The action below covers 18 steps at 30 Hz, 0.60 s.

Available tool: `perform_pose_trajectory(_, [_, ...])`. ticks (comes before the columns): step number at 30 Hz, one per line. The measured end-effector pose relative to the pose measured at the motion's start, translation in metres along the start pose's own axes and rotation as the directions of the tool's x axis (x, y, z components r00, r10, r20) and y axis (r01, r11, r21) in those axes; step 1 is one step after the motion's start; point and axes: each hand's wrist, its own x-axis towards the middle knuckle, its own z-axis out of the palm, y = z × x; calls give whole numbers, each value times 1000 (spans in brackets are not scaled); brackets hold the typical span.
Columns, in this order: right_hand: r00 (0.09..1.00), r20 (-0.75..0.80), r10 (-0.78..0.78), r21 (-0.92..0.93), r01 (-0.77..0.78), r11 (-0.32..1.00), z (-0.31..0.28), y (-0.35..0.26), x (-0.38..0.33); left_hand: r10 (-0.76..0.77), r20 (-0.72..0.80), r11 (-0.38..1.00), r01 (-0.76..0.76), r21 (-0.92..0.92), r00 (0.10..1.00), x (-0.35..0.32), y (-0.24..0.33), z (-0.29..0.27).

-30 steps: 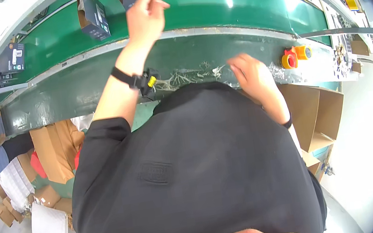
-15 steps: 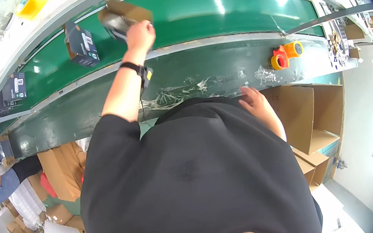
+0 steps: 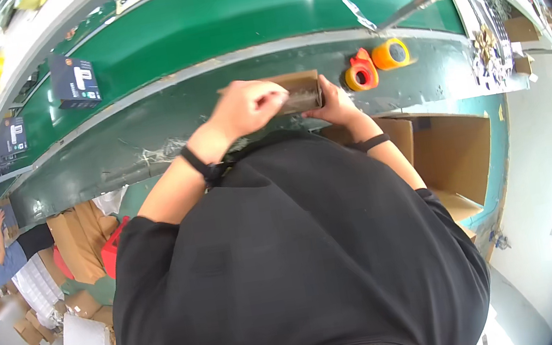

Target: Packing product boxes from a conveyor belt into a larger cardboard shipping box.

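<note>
A small cardboard box (image 3: 306, 85), brown inside, is at the bench's front edge before me with an open side showing. My right hand (image 3: 337, 102) grips its right end, thumb and fingers on either side of the wall. My left hand (image 3: 245, 109) lies over the box's left part, its fingers curled closed at the opening. Whatever those fingers hold, if anything, is hidden. Something greyish shows inside the box, too blurred to name. Just right of my right hand, a red tape dispenser (image 3: 362, 75) stands beside a yellow tape roll (image 3: 390, 54).
A green conveyor belt (image 3: 211, 21) runs behind the bench, carrying a dark printed box (image 3: 75, 80) at left. Clear plastic scraps (image 3: 169, 149) lie on the bench. A large open carton (image 3: 455, 156) stands below right. Another person (image 3: 10, 258) works far left.
My left hand has brought the box from over the belt back to the bench. My right hand has come up and taken its right end. The view has shifted rightward.
</note>
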Motion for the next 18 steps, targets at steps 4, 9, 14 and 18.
perform_pose_trajectory(4, [995,-105,4,175,15,984,-28,80,-39,-101,-425,987,145,73,900,-24,-32,7])
perform_pose_trajectory(9, [976,199,-93,979,-194,65,-54,117,-43,-184,-436,974,223,38,881,-34,-118,40])
perform_pose_trajectory(14, [987,80,140,648,-158,745,-38,78,-31,-600,-127,792,566,-229,789,-21,-144,64])
perform_pose_trajectory(18, [927,52,373,331,-368,869,-46,48,-44,-349,-265,935,351,-43,899,1,-102,68])
